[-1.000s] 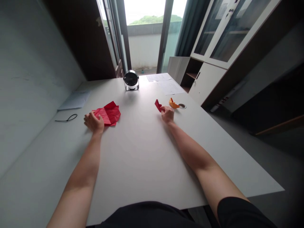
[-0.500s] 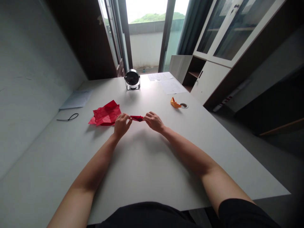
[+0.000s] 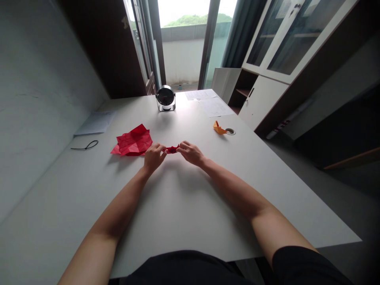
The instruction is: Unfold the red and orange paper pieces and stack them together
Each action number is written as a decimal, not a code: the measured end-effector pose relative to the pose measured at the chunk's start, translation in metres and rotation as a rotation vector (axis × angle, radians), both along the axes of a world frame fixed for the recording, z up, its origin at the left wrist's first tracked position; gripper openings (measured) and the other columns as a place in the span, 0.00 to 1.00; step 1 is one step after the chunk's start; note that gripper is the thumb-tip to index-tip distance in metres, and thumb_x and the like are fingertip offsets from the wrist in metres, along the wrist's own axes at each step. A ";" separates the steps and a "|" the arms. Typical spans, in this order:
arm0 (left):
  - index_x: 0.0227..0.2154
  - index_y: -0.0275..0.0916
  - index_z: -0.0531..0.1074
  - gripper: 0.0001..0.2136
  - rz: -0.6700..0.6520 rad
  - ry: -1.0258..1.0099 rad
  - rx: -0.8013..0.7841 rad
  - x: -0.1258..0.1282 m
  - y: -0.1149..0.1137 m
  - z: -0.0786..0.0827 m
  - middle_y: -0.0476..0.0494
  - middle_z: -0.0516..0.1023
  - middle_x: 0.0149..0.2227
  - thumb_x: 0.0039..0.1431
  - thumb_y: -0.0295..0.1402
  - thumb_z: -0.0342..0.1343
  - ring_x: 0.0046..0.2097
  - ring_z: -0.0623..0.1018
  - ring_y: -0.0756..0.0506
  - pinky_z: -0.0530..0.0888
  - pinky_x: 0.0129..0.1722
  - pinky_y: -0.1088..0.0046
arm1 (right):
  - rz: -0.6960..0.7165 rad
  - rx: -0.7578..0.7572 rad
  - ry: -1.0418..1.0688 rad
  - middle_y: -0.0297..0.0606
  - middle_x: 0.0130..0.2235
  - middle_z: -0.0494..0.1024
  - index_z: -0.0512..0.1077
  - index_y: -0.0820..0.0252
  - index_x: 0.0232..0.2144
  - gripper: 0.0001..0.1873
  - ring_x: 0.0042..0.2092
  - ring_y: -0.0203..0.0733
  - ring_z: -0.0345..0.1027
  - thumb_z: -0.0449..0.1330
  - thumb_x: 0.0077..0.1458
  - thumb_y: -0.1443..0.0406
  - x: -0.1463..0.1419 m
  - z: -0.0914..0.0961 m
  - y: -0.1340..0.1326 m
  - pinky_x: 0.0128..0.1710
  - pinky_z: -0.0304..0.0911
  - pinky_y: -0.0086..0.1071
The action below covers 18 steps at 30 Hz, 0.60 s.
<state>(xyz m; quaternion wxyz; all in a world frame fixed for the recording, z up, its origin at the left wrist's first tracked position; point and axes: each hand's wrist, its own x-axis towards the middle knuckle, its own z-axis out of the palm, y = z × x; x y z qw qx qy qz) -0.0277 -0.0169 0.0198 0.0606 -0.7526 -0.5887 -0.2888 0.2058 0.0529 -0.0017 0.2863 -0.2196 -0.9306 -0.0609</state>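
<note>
1. Nearest the person, the white counter (image 3: 184,213) spreads between two forearms that angle inward as they reach forward.
2. At the ends of those arms, the left hand (image 3: 153,156) and the right hand (image 3: 191,152) face each other, their fingers pinched narrow, each set on one end of the same thing.
3. That thing, a small folded red paper (image 3: 171,150), sits right between the fingertips: off to the right of the left fingers, off to the left of the right ones. Its long axis runs crosswise, from hand to hand, and neither hand is plainly nearer, since both hold it. The fingers hide its ends, and from here I can't tell whether its underside touches the counter.
4. Just beyond the left hand and to its left lies a creased red sheet (image 3: 135,141), flat but ruffled; whether the knuckles brush its edge I cannot tell. A thin black looped strip (image 3: 89,146) lies farther left, well apart.
5. Beyond the right hand, off to the right, an orange paper boat (image 3: 219,128) rests just beside a round hole (image 3: 230,131) in the counter.
6. Farthest back, a round black device (image 3: 165,97) on a silver stand and some white papers (image 3: 216,107) sit near the counter's far edge.
</note>
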 end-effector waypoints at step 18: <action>0.30 0.41 0.75 0.08 0.030 -0.364 -0.308 0.001 0.008 -0.012 0.49 0.71 0.23 0.58 0.39 0.56 0.25 0.67 0.47 0.56 0.28 0.71 | 0.028 0.004 -0.064 0.43 0.44 0.74 0.75 0.57 0.41 0.12 0.51 0.45 0.62 0.52 0.66 0.72 -0.001 -0.002 -0.001 0.40 0.64 0.35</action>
